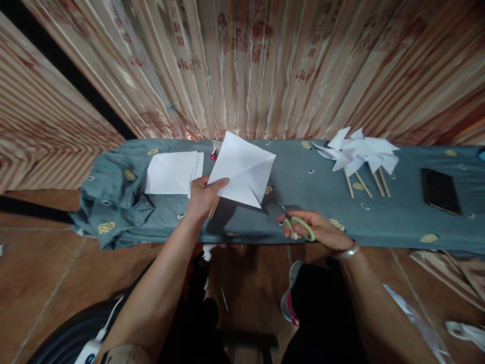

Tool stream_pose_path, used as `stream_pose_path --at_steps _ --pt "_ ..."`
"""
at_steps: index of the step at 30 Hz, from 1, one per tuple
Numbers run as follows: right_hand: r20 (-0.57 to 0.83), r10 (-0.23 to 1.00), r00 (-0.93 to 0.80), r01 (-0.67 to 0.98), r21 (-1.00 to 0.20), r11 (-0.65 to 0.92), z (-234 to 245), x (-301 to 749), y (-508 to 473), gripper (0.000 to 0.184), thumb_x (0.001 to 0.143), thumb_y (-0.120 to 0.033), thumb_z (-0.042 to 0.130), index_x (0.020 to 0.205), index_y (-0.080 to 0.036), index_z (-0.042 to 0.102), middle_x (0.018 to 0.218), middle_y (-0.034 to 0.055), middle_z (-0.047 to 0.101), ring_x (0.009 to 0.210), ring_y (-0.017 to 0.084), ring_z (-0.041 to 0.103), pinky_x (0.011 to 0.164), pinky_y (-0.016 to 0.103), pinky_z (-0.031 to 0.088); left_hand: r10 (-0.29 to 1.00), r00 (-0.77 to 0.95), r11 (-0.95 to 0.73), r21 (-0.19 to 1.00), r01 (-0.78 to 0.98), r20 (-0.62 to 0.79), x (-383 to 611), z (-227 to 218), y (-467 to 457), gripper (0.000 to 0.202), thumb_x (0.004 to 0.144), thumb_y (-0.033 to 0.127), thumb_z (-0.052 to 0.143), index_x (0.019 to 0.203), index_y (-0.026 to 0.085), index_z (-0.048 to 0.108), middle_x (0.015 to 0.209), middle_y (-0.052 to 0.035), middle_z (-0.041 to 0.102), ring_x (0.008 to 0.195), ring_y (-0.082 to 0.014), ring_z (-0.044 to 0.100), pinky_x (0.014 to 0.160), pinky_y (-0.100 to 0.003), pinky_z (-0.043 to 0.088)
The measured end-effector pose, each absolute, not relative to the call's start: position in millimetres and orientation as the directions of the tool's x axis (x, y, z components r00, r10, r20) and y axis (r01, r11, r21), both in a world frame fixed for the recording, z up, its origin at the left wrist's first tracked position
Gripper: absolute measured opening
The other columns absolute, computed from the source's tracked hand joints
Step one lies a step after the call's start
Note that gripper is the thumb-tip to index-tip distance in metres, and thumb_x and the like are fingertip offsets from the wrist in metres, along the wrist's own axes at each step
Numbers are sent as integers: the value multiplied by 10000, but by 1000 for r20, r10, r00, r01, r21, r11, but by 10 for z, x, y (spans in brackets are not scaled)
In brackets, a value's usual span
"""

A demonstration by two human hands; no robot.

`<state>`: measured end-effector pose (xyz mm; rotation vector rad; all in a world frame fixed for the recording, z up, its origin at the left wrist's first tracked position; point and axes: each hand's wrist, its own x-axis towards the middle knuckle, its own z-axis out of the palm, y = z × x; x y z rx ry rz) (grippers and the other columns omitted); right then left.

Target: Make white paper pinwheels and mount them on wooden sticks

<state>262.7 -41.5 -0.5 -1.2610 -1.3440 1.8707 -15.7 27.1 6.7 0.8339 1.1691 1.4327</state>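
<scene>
My left hand grips a white square paper sheet by its left corner, thumb on top. Creases run across the sheet, and a slit opens near its lower right corner. Green-handled scissors are in my right hand, their blades pointing up and left, apart from the paper. Beneath the held sheet a wooden stick shows in part. To the left lies a stack of white paper squares. Over on the right, several white paper pinwheels on wooden sticks lie together.
A grey-green patterned cloth covers the long low table. At its right lies a black phone. A small pink-and-red item is partly hidden behind the sheet. Curtains hang behind. Paper scraps lie on the tiled floor.
</scene>
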Motion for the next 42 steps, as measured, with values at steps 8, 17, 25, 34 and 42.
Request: stream_pose_path --at_steps 8,17,25,34,42 --pt "11 984 178 93 -996 -6 -2 2760 -280 525 577 -460 853 1019 -228 692 821 17 737 712 158 651 679 291 511 973 62 226 973 -48 -223 -90 -1 185 282 478 275 840 710 141 754 619 -14 688 510 -140 578 503 -251 450" --pt "55 998 3 505 -862 46 -99 2648 -256 498 640 -408 764 1073 -171 699 635 -28 643 574 126 534 609 272 451 948 232 200 975 96 -217 58 -65 201 437 484 218 844 912 183 763 772 -4 741 649 -174 652 586 -258 500" --pt "138 967 213 460 -887 25 -141 2586 -217 502 659 -476 707 1049 -161 675 588 -50 588 539 116 490 598 268 435 945 96 325 858 -399 -313 224 3 112 775 635 313 824 1330 201 500 1163 -106 689 1005 -246 681 907 -400 513" --pt "200 933 298 491 -871 30 -102 2262 -231 437 704 -435 683 1061 -183 667 644 -15 630 580 148 545 617 279 449 906 236 424 744 -516 -352 632 -67 -140 594 528 313 885 1024 219 570 1005 -48 707 987 -250 664 977 -475 452" --pt "177 913 367 329 -943 51 -108 2243 -127 429 682 -408 722 1049 -200 642 676 -30 635 605 143 551 649 284 462 903 173 408 664 -627 -393 640 -15 -63 493 552 223 865 920 214 538 1000 -25 695 885 -196 685 983 -464 461"
